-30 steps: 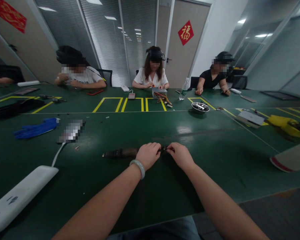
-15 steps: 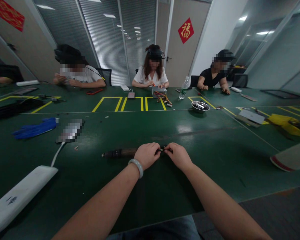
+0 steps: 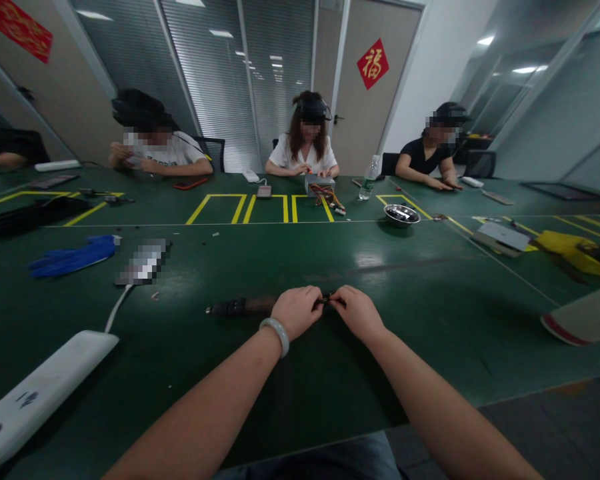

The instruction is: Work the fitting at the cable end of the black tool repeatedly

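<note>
A dark cylindrical tool (image 3: pixel 245 307) with a brownish middle and a small metal tip at its left end lies on the green table. My left hand (image 3: pixel 297 312), with a pale bangle at the wrist, covers the tool's right part. Its fingers are closed in a pinch. Facing it, my right hand (image 3: pixel 355 312) also pinches, with its fingertips close to the left ones. Between the fingertips shows a tiny dark piece with a shiny bit (image 3: pixel 327 300). Its kind is too small to tell, and whether it joins the tool is hidden.
On the left lie a white power bank (image 3: pixel 50 393) cabled to a phone (image 3: pixel 145 262) and a blue glove (image 3: pixel 75 257). Farther off are a metal bowl (image 3: pixel 401 215), a bottle (image 3: pixel 368 179) and a grey box with wires (image 3: pixel 320 183). Several co-workers sit opposite. A pale cylinder (image 3: pixel 585 313) stands right.
My hands stay almost in place, still pinching fingertip to fingertip. The view has shifted slightly. The co-worker at the far right has brought both hands together on the table.
</note>
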Demonstrator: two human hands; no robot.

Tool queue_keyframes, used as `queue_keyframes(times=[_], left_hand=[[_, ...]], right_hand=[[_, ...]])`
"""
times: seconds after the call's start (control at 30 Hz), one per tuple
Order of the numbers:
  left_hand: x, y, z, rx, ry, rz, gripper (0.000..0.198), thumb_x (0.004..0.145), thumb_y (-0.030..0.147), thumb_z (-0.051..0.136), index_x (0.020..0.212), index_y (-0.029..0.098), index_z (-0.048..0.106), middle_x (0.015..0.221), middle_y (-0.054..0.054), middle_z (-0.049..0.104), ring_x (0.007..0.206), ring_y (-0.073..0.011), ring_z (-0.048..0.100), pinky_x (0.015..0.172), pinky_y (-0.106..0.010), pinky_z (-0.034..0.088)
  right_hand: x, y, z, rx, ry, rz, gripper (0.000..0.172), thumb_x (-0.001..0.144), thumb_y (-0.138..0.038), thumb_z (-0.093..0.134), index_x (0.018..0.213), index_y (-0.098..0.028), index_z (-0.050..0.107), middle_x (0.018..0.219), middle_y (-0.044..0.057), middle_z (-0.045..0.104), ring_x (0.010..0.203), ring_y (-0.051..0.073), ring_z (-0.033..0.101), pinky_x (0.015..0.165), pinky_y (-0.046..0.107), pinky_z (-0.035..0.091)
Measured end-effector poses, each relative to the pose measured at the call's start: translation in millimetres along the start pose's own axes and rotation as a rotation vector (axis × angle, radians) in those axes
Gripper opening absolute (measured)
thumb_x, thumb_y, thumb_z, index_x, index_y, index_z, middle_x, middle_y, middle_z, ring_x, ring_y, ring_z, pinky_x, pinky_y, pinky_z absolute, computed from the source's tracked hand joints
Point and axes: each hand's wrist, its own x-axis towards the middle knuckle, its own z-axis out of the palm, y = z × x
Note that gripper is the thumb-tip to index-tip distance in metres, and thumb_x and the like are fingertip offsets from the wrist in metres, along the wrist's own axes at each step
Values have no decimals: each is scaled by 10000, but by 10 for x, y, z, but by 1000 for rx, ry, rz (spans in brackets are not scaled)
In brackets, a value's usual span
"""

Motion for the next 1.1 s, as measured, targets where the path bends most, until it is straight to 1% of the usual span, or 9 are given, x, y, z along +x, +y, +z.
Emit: queue_keyframes(times=[0.37,0.5,0.67,0.8,0.87,0.93,1.0,1.07,1.1], left_hand=[[2,-24,26,2,28,33,72,866,280,536,897,222,565,881,-13,638,815,-183,609,732,-301,455],[10,-13,29,14,10,22,65,872,263,522,894,220,565,889,-19,642,822,-187,616,740,-307,465],[17,1,12,16,-17,-6,69,881,260,511,905,212,554,917,-33,649,849,-192,625,761,-313,472],[4,-4,0,-12,-18,-7,121,874,248,522,989,212,537,952,-39,657,879,-204,635,800,-338,479],[-10,0,-8,-35,-23,-11,196,860,236,536,1054,210,522,999,-47,660,929,-209,635,842,-350,481],[-29,14,-25,-59,6,7,261,847,230,546,1103,202,509,1081,-64,651,1054,-222,603,920,-372,464],[-57,34,-57,-84,82,55,304,838,222,542,1137,191,503,1207,-85,609,1232,-229,494,1034,-402,398],[-95,48,-105,-111,163,119,305,832,197,521,1137,186,511,1315,-84,547,1346,-211,364,1124,-411,302],[-117,50,-135,-124,188,148,292,830,178,504,1122,187,520,1338,-74,532,1365,-197,335,1148,-406,269]], right_hand=[[-14,8,51,9,14,-52,64,856,-168,578,871,-201,631,915,26,632,862,156,585,803,284,439],[22,-3,73,-76,6,-90,78,871,-155,553,865,-191,623,905,33,625,852,161,574,806,294,428],[80,-44,49,-193,-50,-164,143,908,-153,483,898,-188,621,909,51,623,880,179,569,849,328,412],[123,-37,73,-189,-48,-181,168,909,-134,439,920,-176,602,1140,99,587,1016,192,559,882,330,412],[137,-29,103,-204,-86,-166,181,897,-105,427,963,-168,583,1141,108,597,1011,197,568,875,330,414],[140,-27,132,-252,-143,-160,194,886,-82,419,988,-163,564,1000,92,640,913,196,590,849,326,413],[143,-33,154,-285,-162,-170,190,879,-81,424,997,-159,551,930,79,644,859,195,590,843,321,401],[166,-34,163,-286,-146,-178,195,877,-89,429,1018,-162,543,978,83,638,904,198,584,869,315,382],[190,-26,160,-282,-136,-173,202,878,-88,423,1020,-166,542,992,83,636,921,197,582,875,309,375]])
